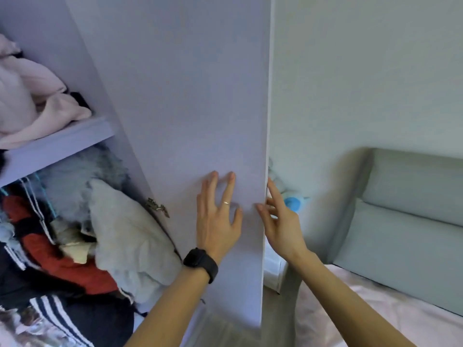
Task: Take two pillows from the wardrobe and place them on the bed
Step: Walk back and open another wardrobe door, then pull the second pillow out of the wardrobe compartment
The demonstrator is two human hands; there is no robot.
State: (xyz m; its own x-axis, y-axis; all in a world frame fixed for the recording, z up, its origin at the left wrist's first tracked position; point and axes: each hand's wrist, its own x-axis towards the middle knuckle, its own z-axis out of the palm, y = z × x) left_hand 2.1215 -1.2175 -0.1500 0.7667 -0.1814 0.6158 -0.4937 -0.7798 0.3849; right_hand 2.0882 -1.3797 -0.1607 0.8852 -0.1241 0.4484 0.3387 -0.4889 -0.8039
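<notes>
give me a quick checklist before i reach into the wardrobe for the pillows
1. Pale lilac wardrobe door swung open: ok, shelves exposed.
2. Left hand free: ok, flat on the door's inner face, holding nothing.
3. Right hand free: ok, fingers hooked round the door's edge only.
4. Beige fuzzy pillow reachable: ok, it leans below the shelf beside the hinge.
5. Second pillow located: cannot tell, clothes crowd the wardrobe.
6. Pink-sheeted bed has room: ok as far as visible.
</notes>
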